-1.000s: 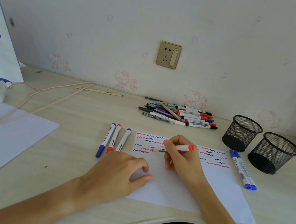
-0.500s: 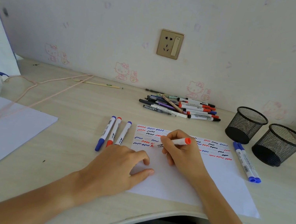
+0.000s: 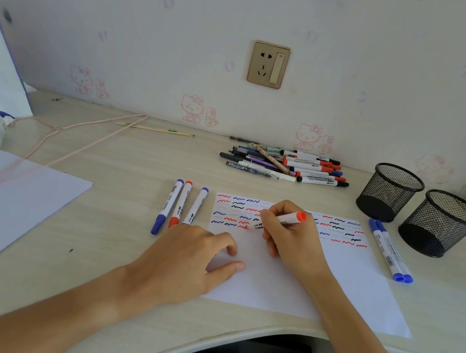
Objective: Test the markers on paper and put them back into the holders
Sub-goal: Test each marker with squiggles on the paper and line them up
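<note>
Right hand (image 3: 291, 240) still grips red marker (image 3: 286, 220), tip on paper (image 3: 345, 285) in bottom squiggle row, moved slightly toward 9 o'clock. Left hand (image 3: 191, 261) unchanged, fingers relaxed, pressing paper's 9 o'clock edge. Holders (image 3: 391, 192) at 2 o'clock.

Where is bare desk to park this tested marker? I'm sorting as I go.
Bare desk lies between the three markers and the hanger. It is crowded by the pen pile and holders.

- We see a pale wall (image 3: 157, 27) with faint pink cat stickers (image 3: 192, 108).
- A gold socket plate (image 3: 268, 64) sits above our light wooden desk (image 3: 123, 165).
</note>
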